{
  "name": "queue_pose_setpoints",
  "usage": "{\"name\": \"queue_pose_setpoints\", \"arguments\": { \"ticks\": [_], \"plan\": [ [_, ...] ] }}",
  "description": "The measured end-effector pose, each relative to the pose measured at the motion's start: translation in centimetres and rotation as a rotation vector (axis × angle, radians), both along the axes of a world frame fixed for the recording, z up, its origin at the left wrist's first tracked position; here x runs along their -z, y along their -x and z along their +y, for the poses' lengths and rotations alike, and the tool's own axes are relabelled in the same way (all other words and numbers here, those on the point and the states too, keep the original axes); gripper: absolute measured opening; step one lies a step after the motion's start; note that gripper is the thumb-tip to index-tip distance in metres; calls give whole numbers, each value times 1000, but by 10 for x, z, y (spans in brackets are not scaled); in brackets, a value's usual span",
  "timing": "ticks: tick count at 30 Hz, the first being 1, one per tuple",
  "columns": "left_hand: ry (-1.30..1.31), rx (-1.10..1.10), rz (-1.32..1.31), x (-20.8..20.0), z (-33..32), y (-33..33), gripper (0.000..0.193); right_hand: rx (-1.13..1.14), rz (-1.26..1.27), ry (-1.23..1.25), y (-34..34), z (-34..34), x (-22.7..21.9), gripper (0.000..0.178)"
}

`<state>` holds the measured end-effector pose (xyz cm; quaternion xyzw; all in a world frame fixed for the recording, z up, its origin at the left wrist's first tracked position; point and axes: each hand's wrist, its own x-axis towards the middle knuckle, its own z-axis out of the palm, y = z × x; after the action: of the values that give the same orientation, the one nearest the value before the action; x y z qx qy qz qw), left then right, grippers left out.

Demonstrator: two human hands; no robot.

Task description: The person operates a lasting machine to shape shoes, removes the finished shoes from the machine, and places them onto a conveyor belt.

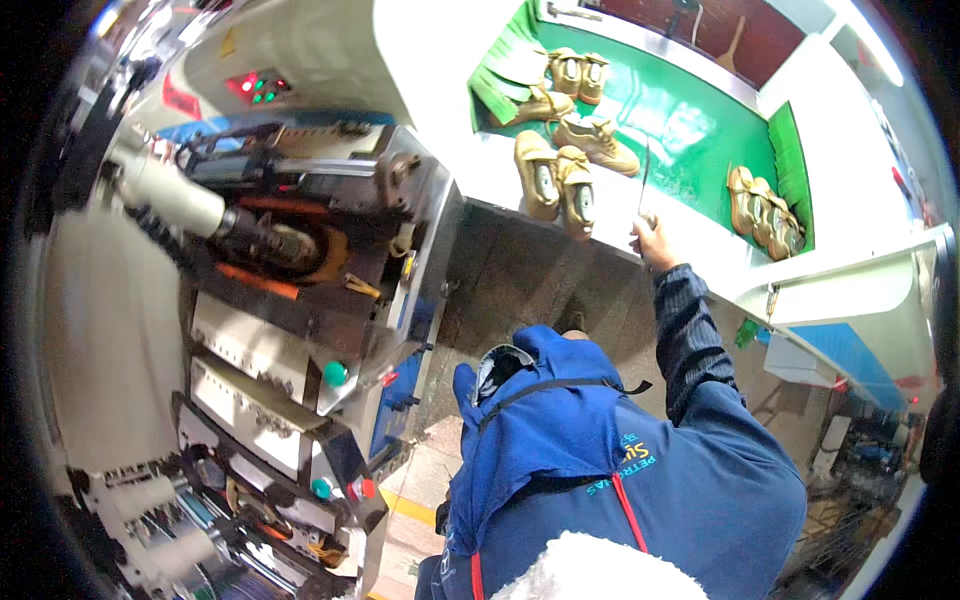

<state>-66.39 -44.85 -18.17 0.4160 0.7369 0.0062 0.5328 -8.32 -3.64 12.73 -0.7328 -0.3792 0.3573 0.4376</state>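
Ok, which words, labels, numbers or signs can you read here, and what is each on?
Blue top: yellow and light-blue lettering, not copied here.
Left machine: red label and yellow sign, too blurred to read.
Tan shoes: insole marks too small to read.

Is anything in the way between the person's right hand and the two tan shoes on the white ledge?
Nothing that I can see. Only bare white ledge shows between the right hand and the two tan shoes to its left. The thin dark stick at the hand points away from the person, not across that gap.
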Motion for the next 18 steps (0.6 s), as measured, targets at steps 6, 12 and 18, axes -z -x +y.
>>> {"name": "queue_pose_setpoints", "arguments": {
  "ticks": [6, 12, 18],
  "plan": [
    [183, -735, -233, -23, 92, -13, 28, -67, -88, 344, -58, -4, 110, 23],
    [-18, -844, -207, -111, 195, -118, 21, -321, -766, 79, -117, 103, 166, 34],
    [-56, -753, -106, -76, 132, -167, 14, -277, -504, 356, -120, 211, 137, 40]
  ]
}}
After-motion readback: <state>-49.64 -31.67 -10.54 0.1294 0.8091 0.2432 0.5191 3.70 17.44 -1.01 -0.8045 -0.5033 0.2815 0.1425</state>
